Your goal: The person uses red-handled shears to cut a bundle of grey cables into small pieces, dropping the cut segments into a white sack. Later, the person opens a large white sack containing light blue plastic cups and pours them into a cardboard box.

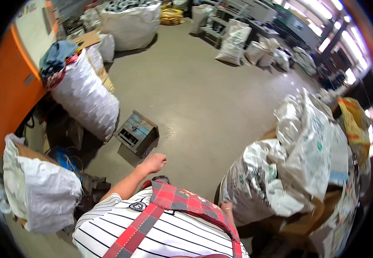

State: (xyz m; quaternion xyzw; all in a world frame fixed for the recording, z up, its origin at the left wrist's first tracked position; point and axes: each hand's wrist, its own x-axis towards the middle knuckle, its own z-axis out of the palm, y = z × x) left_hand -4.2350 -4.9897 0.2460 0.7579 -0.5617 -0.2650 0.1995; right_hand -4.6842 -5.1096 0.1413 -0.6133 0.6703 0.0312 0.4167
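My left hand [155, 163] is held out in front of my body above the floor, its fingers curled in and nothing showing in them. Just beyond it stands a small worn stool [137, 130] with a scuffed blue-and-brown top and a slot cut in it. My right hand [227, 206] hangs low at my side, close beside a bulging white woven sack [247, 190]. The apron's edge partly covers that hand, so whether it touches the sack is unclear. I wear a red-and-grey checked apron [180, 197] over a striped shirt.
A tall white sack [86, 93] topped with cloth leans at left, by an orange machine panel [12, 96]. Another white sack [49, 193] sits nearer. Stacked plastic sacks [312, 145] crowd the right. A large bulk bag [131, 27] of dark parts and a standing sack [234, 42] are farther back.
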